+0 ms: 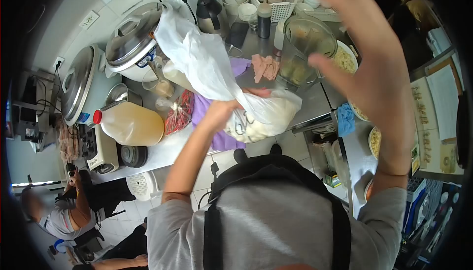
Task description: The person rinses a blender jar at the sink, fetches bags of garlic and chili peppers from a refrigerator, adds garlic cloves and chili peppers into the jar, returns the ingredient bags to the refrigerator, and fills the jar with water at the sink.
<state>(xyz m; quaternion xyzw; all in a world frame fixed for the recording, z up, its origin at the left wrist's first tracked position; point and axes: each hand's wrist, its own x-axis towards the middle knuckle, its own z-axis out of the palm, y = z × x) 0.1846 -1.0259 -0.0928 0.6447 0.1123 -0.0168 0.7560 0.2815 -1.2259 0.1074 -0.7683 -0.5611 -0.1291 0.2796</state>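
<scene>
My left grip (224,114) is closed around the gathered neck of a white bag (276,107). Below my fingers the bag is filled out with something pale, with dark marks showing on its side. Its loose upper part spreads up and away to my left, crumpled. The full part is at the front edge of the counter (315,100), against a purple cloth (231,143) that hangs over that edge.

My right grip (364,58) is raised and spread open, thumb well apart from the fingers; I see nothing in it. It is blurred, and in view it is just beside a clear pitcher (309,43) with something greenish at the bottom.

A pink cloth (265,68) lies between the pitcher and the bag's loose part. To my left are a red-capped jug (133,124) of yellowish liquid and, just beside it, a small bag of red pieces (180,114). Behind them are two lidded cookers, the nearer one (81,87) at the far left. A blue cloth (346,119) is to my right.
</scene>
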